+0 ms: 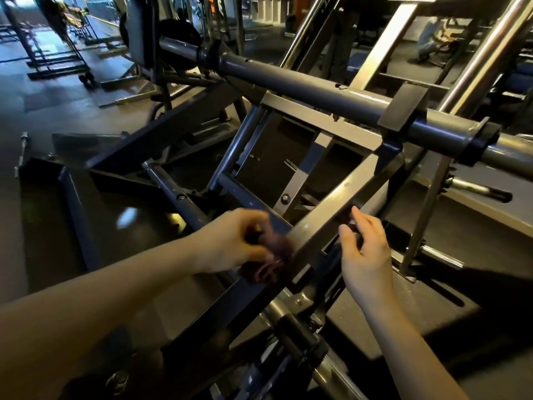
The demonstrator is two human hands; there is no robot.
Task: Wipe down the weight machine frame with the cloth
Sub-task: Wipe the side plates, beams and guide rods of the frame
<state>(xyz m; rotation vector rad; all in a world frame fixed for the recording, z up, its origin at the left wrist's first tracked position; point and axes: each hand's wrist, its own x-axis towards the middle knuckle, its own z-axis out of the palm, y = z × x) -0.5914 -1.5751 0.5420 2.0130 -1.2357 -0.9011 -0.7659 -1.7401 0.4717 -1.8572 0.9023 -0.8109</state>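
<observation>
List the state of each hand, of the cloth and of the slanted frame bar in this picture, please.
left hand, grips the cloth, blurred.
cloth, bunched up, against the slanted bar.
right hand, fingers relaxed, holds nothing, beside the slanted bar; contact cannot be told.
slanted bar, tilted, rising to the right, top face glossy.

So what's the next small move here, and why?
Probably slide the cloth up along the slanted square bar toward the round crossbar. The left hand grips the bunched cloth against the bar's lower end, and its upper stretch lies bare above; the right hand is open beside it.
</observation>
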